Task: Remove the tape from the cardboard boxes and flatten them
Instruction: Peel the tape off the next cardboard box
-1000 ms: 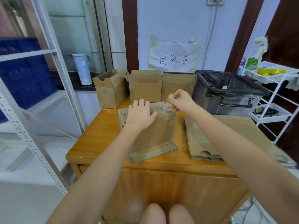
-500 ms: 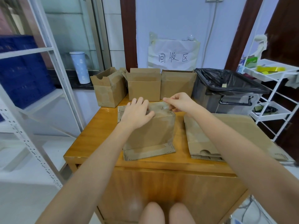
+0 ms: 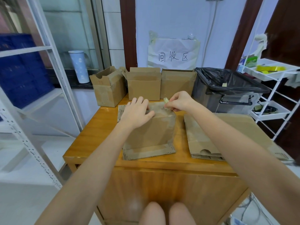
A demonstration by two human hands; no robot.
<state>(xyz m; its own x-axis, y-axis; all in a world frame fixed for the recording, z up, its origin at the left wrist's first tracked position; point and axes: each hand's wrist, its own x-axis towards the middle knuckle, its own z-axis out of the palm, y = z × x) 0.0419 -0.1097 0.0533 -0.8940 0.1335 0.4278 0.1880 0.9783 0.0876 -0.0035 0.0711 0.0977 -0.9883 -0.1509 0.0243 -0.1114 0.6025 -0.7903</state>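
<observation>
On the wooden table (image 3: 97, 127), dead centre: cardboard box (image 3: 151, 132) standing with bottom flaps splayed out flat. Left hand (image 3: 136, 113) pressed down on its top edge, fingers spread and fairly straight, thumb along the near face. Right hand (image 3: 180, 101) at the top right corner, thumb and fingertips pinching a strip of clear tape (image 3: 165, 101), lifted just above the cardboard. Just right of the box, a stack of flattened boxes (image 3: 201, 137), partly hidden under the right forearm. Along the back edge, three open boxes (image 3: 143, 85) in a row, upright, touching or nearly so. Beside them on the right, a bin with a black liner (image 3: 227, 83). Behind, on the wall, a paper sign (image 3: 173, 54). Far right, a white rack (image 3: 276, 88).
</observation>
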